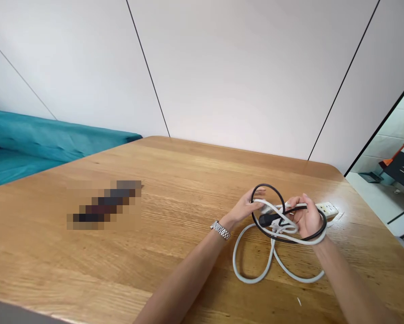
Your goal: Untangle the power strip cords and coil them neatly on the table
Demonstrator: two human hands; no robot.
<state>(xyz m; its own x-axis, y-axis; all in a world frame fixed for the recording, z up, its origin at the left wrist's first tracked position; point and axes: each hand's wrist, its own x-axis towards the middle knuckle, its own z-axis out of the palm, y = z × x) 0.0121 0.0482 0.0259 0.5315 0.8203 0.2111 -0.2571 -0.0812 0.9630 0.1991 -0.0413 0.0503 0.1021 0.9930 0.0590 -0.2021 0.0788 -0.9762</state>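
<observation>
One white cord (251, 281) and one black cord (265, 185) were grasped by left hand (247, 208) and right hand (309, 220) (untangling, apparently), probably needing loosening next.

1. The white cable (273, 246) is loosely looped: its upper turns bunch together, and two wide, rounded loops spread below them across the tabletop.
2. The black cable (264, 185) is thinner and coiled among those upper white turns, one round arc standing above them.
3. The black plug (266, 220) lies sideways within the tangle.
4. The white power strip (328, 209) sits just right of the coils, sockets visible, its near end partly hidden.
</observation>
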